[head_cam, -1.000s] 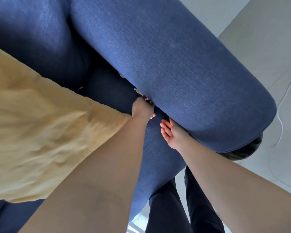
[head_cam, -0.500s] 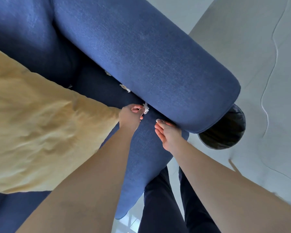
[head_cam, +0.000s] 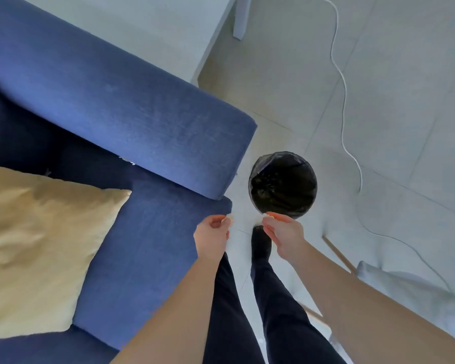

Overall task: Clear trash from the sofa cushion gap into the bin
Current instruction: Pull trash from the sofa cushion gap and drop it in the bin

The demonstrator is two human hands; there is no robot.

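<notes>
Your view has swung off the sofa [head_cam: 142,122] since a moment ago: the bin [head_cam: 283,183], then half hidden behind the armrest, now sits fully in sight on the floor just past the armrest's end. Both hands have left the gap and come out beyond the seat edge, short of the bin, so I judge this the carry stage, with the drop not yet made. The bin wears a black liner; whether anything lies inside, you cannot tell. Your left hand [head_cam: 212,236] is curled, fingertips pinched on a white scrap [head_cam: 228,218]. Your right hand [head_cam: 281,232] pinches another pale scrap [head_cam: 261,219] at the bin's near rim. One fleck [head_cam: 126,160] remains in the gap beside the armrest.
</notes>
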